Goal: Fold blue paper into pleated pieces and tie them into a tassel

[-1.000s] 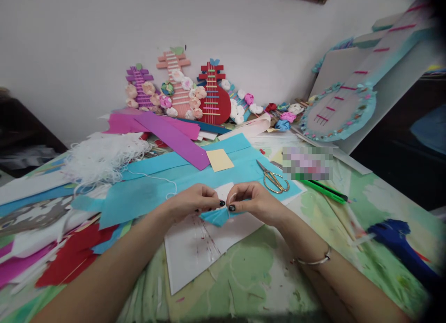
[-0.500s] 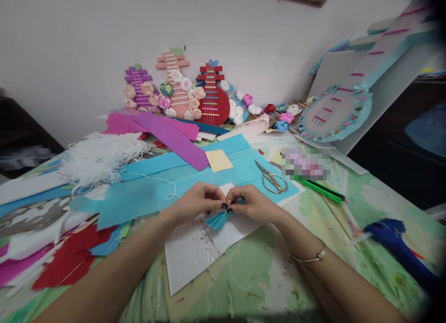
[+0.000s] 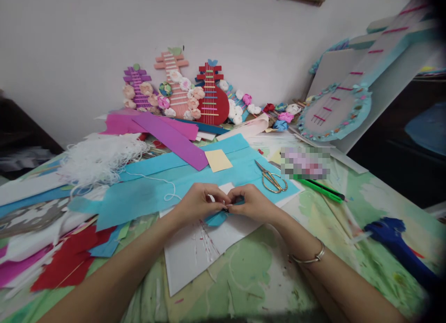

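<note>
A small folded piece of blue paper [image 3: 216, 219] is pinched at its middle between my two hands, above a white board [image 3: 188, 262]. My left hand [image 3: 204, 201] grips it from the left with thumb and fingers together. From the right, my right hand [image 3: 251, 203] closes on the same piece, and its fingers hide part of it. The fingertips of both hands meet. Behind them lies a large blue sheet [image 3: 146, 193] with a white thread [image 3: 170, 188] on it. Gold-handled scissors [image 3: 273, 181] rest on the sheet, right of my hands.
White string [image 3: 101, 158] is heaped at the left, above red paper [image 3: 73, 258]. A cream square [image 3: 218, 160] and purple strip [image 3: 170, 139] lie ahead. At the right are a green cutter [image 3: 320, 189] and a blue glue gun [image 3: 393, 239]. Decorated paper instruments [image 3: 209, 100] lean on the wall.
The fingers have shifted around the blue piece. Its pleated fan, spread below the fingertips before, now looks narrower and turned. Both hands stay in nearly the same place.
</note>
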`<state>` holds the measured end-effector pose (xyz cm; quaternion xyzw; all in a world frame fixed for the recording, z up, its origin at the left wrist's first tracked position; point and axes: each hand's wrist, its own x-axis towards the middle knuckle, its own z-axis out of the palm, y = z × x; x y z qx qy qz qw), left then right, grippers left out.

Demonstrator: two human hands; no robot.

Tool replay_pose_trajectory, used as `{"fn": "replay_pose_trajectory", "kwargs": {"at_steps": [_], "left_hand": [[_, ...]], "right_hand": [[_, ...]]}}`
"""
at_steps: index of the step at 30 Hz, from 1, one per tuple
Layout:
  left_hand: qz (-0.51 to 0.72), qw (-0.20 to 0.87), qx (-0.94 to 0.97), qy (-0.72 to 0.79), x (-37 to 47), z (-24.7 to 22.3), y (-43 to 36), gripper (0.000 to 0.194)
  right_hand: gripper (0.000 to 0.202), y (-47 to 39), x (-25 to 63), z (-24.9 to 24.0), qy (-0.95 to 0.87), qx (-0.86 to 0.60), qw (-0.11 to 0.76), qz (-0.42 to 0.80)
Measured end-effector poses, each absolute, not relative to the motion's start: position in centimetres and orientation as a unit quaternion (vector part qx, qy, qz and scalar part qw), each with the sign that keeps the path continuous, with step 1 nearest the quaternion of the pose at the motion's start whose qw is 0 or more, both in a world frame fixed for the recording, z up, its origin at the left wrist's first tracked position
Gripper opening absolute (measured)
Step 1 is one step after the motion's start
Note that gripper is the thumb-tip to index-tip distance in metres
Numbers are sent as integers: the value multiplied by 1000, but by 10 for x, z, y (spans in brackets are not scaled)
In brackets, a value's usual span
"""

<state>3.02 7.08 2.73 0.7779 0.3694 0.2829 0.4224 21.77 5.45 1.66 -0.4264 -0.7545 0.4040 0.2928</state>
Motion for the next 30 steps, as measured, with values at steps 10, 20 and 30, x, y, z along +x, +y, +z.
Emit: {"fn": "replay_pose_trajectory", "kwargs": {"at_steps": [10,20,30], "left_hand": [[289,348,822,346,34,30,67,10],[360,282,810,369,32,28,66,10],[400,226,813,358,35,28,61,11]], "right_hand": [[2,52,214,16,-721,-426,327,439],[7,48,206,14,-749,-489,344,284],[10,44,201,13,-764,-475,363,243]]}}
